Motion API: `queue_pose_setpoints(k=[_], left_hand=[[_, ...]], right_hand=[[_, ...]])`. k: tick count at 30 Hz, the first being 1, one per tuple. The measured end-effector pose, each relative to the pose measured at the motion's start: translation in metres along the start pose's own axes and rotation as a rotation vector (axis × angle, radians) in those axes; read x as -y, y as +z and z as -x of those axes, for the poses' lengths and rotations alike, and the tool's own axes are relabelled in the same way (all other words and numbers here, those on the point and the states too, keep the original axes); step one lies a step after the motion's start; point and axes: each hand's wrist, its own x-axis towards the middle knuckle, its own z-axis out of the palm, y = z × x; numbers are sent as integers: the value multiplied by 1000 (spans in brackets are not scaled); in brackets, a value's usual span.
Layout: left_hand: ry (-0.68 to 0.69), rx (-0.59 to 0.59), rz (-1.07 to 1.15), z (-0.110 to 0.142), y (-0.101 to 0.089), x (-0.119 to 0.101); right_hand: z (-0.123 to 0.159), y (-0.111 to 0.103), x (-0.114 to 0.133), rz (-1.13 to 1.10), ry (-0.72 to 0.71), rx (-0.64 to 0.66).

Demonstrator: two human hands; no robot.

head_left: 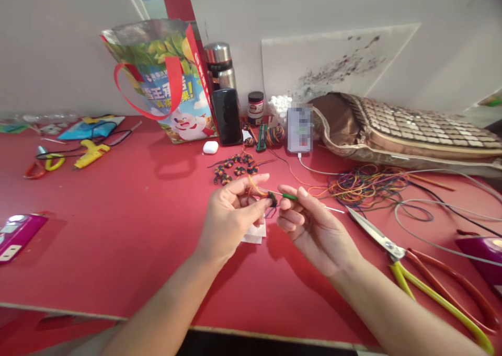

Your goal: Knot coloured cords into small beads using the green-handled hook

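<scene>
My left hand (pixel 229 215) pinches a small dark crochet piece (pixel 273 199) between thumb and fingers, with orange yarn (pixel 254 186) running over the index finger. A crochet hook (pixel 290 196) with a green grip is held in my right hand (pixel 319 230); its tip reaches the crochet piece, though the exact contact is too small to make out. Beneath my hands lies a white paper (pixel 254 234), partly covered. Just beyond them, several small finished-looking multicoloured crochet pieces (pixel 239 171) rest on the red table (pixel 117 241).
Large scissors (pixel 396 251) lie at right, near a loose tangle of yarn (pixel 364 186). Behind stand a shopping bag (pixel 184 94), a flask (pixel 219 58), a dark phone (pixel 227 116), a lit phone (pixel 300 131) on a cable and a brown sequinned bag (pixel 423 126). A yellow glue gun (pixel 91 153) lies left.
</scene>
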Motion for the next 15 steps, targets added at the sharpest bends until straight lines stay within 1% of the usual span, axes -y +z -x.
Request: queue_pose_setpoints(k=[5, 8, 11, 15], left_hand=[[-41, 21, 38, 0, 4, -4], [-23, 34, 30, -1, 6, -7], [21, 0, -47, -2, 7, -11], [106, -20, -208, -2, 7, -18]], right_hand=[[-4, -1, -1, -35, 7, -6], [-5, -1, 0, -16, -29, -20], [-3, 1, 0, 23, -56, -15], [5, 10, 2, 77, -66, -14]])
